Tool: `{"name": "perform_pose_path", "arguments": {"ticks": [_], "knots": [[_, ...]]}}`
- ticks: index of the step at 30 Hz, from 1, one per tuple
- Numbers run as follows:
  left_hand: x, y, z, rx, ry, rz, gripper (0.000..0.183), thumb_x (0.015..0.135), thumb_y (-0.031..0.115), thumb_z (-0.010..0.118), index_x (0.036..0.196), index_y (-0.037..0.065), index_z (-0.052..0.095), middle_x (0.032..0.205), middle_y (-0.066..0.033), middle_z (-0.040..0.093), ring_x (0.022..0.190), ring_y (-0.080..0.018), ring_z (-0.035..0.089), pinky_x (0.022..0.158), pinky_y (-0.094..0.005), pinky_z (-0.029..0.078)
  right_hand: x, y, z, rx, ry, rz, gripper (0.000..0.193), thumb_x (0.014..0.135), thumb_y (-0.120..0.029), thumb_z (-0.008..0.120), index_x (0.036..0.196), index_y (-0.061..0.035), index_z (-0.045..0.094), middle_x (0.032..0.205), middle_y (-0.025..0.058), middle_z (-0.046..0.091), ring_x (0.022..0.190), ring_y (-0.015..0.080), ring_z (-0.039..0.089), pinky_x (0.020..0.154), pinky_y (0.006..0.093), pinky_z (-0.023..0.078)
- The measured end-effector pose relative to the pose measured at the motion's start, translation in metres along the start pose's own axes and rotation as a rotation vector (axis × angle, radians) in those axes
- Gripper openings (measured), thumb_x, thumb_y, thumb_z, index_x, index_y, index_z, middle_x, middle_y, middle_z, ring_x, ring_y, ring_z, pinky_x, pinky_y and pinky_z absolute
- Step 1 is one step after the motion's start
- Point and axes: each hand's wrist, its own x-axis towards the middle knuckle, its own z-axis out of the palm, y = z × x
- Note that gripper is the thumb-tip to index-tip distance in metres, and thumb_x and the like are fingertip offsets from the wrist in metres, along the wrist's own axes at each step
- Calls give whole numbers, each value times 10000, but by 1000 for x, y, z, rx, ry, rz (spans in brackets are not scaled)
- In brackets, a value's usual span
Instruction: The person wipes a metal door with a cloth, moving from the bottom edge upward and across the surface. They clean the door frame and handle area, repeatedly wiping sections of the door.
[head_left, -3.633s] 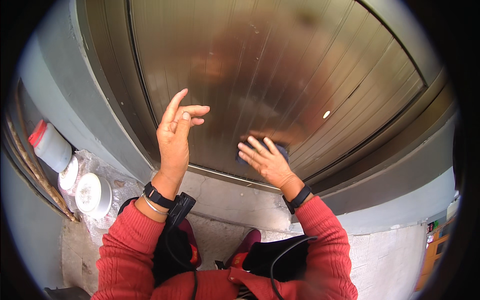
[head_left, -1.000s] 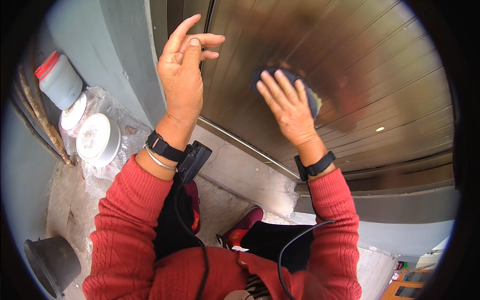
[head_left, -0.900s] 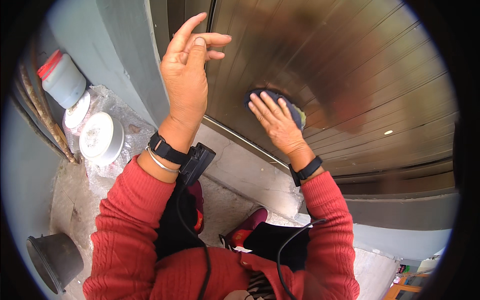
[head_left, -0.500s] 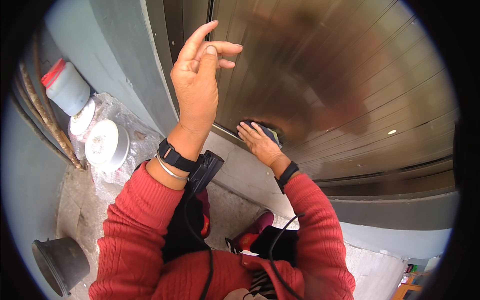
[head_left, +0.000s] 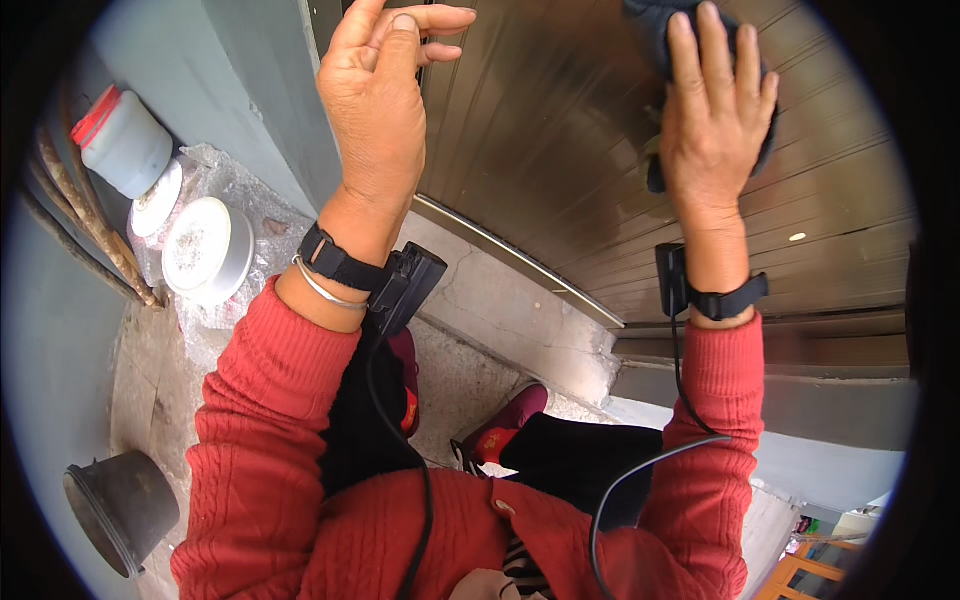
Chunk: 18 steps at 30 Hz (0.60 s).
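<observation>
Flattened right grip point(head_left: 715, 140) partly hides a dark-blue cloth point(head_left: 652, 32) on a brown ribbed door point(head_left: 560, 130); half-curled left grip point(head_left: 378, 110) is empty. Leftward: black round bucket point(head_left: 140, 498), white round tub point(head_left: 205, 250).

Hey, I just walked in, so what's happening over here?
A person in a red sweater has the right hand spread over a dark cloth, which lies against a brown, grooved door. The left hand is raised near the door's left side, fingers partly bent, and appears empty. A dark bucket stands on the floor at lower left.
</observation>
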Motion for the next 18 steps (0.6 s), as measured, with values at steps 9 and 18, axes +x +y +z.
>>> {"name": "perform_pose_path", "arguments": {"ticks": [9,18], "knots": [[-3,-11,-7,41,-40,-23,434,1085,138,536,1481,-33,489,1056,-139,744,936,-152,699,793,-254,556,-185,-136,31,233,-885,-606,639,1005,-245,453,1603,-35,373,1722,88,248,1606,295,155,1304,483,104],[-10,-10,1,100,-47,-95,445,1089,138,528,1490,-47,470,1054,-150,742,931,-163,701,793,-256,563,-264,-196,65,134,-921,-904,640,1012,-277,446,1568,38,400,1709,119,264,1598,347,142,1305,499,104]]}}
